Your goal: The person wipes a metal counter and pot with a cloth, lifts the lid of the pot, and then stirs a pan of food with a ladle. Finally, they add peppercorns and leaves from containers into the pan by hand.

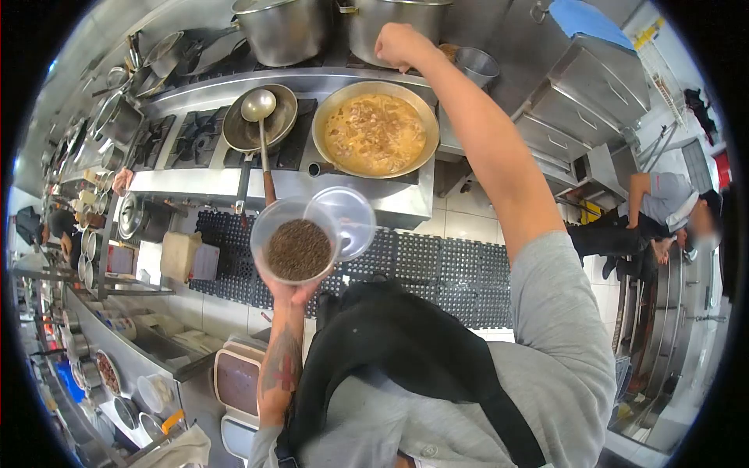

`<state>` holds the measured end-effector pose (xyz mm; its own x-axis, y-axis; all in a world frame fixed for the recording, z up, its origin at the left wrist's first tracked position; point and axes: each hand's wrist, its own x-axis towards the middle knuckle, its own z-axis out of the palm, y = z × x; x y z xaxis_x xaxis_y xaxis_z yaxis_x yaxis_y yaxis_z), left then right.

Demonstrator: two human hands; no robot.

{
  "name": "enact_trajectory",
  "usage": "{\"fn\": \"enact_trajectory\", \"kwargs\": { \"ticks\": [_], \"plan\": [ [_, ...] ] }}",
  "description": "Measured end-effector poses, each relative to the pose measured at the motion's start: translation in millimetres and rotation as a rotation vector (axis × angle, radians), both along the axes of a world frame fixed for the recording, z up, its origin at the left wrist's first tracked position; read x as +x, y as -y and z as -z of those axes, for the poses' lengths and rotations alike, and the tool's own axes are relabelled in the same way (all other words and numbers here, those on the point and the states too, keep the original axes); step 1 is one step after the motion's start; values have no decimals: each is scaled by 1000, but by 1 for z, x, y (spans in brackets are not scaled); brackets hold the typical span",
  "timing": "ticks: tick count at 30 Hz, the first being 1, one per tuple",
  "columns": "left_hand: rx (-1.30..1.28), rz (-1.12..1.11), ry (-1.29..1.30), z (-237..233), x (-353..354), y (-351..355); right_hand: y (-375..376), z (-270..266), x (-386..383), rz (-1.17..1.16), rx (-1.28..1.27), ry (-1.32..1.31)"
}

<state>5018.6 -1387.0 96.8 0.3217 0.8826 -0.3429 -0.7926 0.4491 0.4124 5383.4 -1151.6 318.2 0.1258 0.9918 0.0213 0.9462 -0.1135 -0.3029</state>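
My left hand (290, 290) is wrapped round a clear plastic tub (257, 238) partly filled with small dark brown grains, which look like seeds or a coarse spice. A round clear lid (355, 218) sits against the tub's right side. Above the far edge of a wide pan (318, 129) is my right hand (402, 47), its fingers closed in a pinch; whatever they hold is too small to make out. The pan contains a yellow-brown stew (378, 134) with pieces in it and stands on the stove.
A ladle (258, 104) rests in a frying pan (234, 129) left of the stew. Large stock pots (285, 35) stand behind. Black perforated matting (437, 265) covers the floor. Another person (663, 203) sits at the right; a hand (122, 181) shows at the left.
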Motion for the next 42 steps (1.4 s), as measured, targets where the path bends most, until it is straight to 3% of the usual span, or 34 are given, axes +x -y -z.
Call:
{"fn": "enact_trajectory", "kwargs": {
  "ticks": [3, 5, 6, 8, 10, 11, 12, 13, 15, 17, 22, 25, 26, 27, 29, 30, 32, 35, 37, 38, 39, 41, 42],
  "plan": [
    [-69, -10, 81, -9, -17, 23, -14, -7, 11, -11, 30, -36],
    [-43, 1, 134, -5, -24, 27, -20, -5, 14, -89, 293, 182],
    [-22, -17, 120, -5, -25, 29, -14, -12, 9, -74, 299, 129],
    [-10, -48, 156, -9, -19, 33, 4, -25, -4, -296, 410, 74],
    [-28, -66, 171, -13, -15, 37, 20, -16, -38, -457, 346, -220],
    [-34, -72, 187, -12, -14, 38, 44, -20, -73, -473, 153, -209],
    [-41, -75, 190, -9, -15, 40, 91, -21, -105, -568, 130, -197],
    [-63, -89, 163, -3, -15, 40, 115, 7, -129, -680, 2, -427],
    [-82, -100, 143, 14, -19, 40, 158, 50, -179, -1009, -146, -74],
    [-121, -183, -55, 40, -27, 39, 189, 90, -202, -1084, 48, -213],
    [55, -194, -140, 63, -45, 23, 202, 124, -242, -1059, 27, -86],
    [-66, -243, -111, 8, -37, 18, 197, 108, -252, -1033, -108, -44],
    [82, -236, -325, 27, -41, 10, 191, 100, -251, -1033, -111, -25],
    [87, -242, -306, 8, -39, 4, 183, 89, -247, -1008, -129, -98],
    [-34, -154, 87, -31, -41, 0, 171, 45, -222, -860, -184, -300],
    [117, 96, 633, -37, -52, -1, 157, 38, -199, -791, -52, -319],
    [97, 84, 586, -49, -57, -10, 134, 12, -157, -552, -40, -188],
    [41, -38, 381, -43, -53, -9, 85, 16, -99, -449, -74, -92],
    [170, -203, 47, -52, -50, -5, 64, 22, -89, -197, 24, 115],
    [170, -229, -69, -30, -56, -8, 61, 21, -88, -198, 145, 73],
    [159, -237, -78, -18, -65, -9, 63, 10, -99, -208, 134, 64],
    [-12, -287, 155, -2, -78, -8, 71, 2, -128, -182, -114, -364],
    [84, -208, 333, -12, -85, -3, 89, 21, -161, -372, -57, -350]
  ]
}}
